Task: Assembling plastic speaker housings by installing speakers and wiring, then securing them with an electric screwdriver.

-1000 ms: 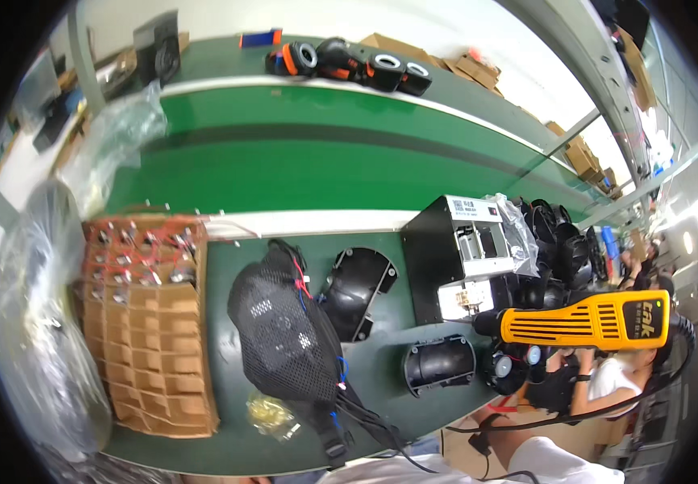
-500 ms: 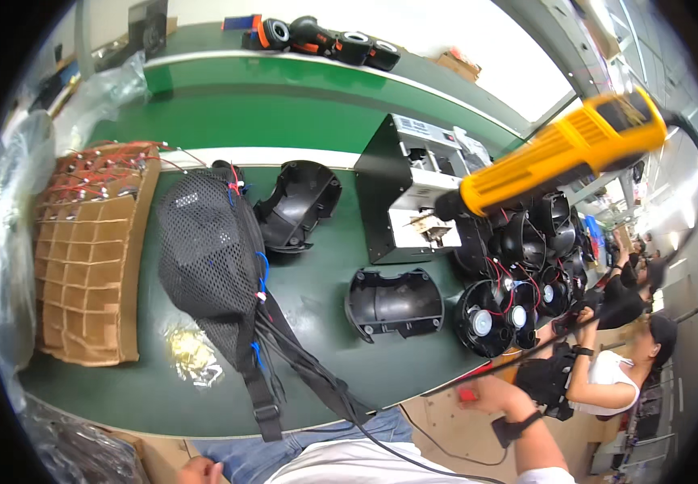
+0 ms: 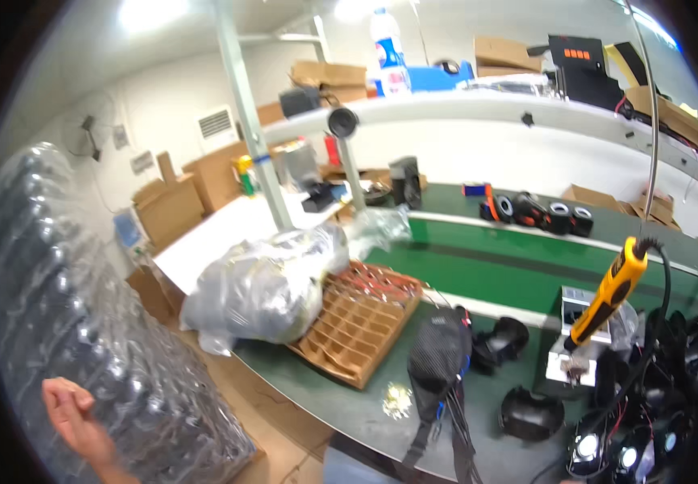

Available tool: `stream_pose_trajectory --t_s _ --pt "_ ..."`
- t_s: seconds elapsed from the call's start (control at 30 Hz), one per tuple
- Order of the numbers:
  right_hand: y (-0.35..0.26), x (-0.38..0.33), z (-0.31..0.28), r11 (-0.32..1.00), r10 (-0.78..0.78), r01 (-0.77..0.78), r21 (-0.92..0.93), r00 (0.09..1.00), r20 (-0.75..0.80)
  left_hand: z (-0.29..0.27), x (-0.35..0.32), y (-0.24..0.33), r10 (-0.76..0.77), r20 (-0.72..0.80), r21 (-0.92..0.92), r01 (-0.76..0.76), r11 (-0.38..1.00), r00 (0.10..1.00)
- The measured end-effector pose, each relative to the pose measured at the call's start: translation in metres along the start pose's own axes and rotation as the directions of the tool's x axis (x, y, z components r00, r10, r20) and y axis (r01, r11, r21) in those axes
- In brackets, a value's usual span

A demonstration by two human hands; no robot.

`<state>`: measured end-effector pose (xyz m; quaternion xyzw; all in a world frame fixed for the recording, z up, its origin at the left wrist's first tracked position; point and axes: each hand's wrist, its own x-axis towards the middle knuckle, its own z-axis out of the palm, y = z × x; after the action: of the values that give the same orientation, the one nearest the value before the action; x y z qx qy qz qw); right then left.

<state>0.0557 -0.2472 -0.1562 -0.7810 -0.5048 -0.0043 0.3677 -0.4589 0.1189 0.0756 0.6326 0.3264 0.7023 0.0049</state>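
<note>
My left hand shows at the lower left with its fingers curled against a tall stack of dark parts wrapped in clear plastic. Whether it grips the wrap is unclear. My right hand is out of view. Off to the right on the dark green bench lie a black strap bag, a brown cardboard divider tray and black round housings. A yellow power screwdriver hangs on its cable above a small box.
A bulging clear plastic sack rests on the bench's left end beside the tray. A green conveyor belt runs behind, with black and orange parts on it. Cardboard boxes stand at the far left. A metal post rises mid-view.
The view has swung from looking down at the bench to looking left and outward. The wrapped stack and my left hand have come into view; the bench things now sit at the right.
</note>
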Motion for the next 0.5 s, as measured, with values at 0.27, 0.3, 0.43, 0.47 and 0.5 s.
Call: stream_pose_trajectory --t_s 0.27,0.3,0.43,0.47,0.5 --pt "-0.049 0.026 0.000 0.938 -0.133 0.079 0.338 0.981 0.142 0.199 -0.064 -0.115 -0.472 0.260 0.448 0.328 0.832 0.842" --pt "-0.060 0.042 0.001 0.939 -0.118 0.070 0.338 0.985 0.126 0.219 -0.066 -0.118 -0.427 0.297 0.426 0.281 0.860 0.854" --pt "-0.127 0.119 0.008 0.819 -0.313 0.106 0.563 0.906 0.286 0.283 -0.063 -0.104 -0.191 0.512 0.518 -0.124 0.846 0.838" --pt "-0.146 0.134 0.012 0.770 -0.363 0.084 0.632 0.873 0.326 0.295 -0.066 -0.097 -0.193 0.535 0.557 -0.171 0.813 0.822" --pt "-0.163 0.148 0.016 0.738 -0.387 0.054 0.672 0.851 0.356 0.308 -0.071 -0.095 -0.182 0.549 0.534 -0.176 0.827 0.816"
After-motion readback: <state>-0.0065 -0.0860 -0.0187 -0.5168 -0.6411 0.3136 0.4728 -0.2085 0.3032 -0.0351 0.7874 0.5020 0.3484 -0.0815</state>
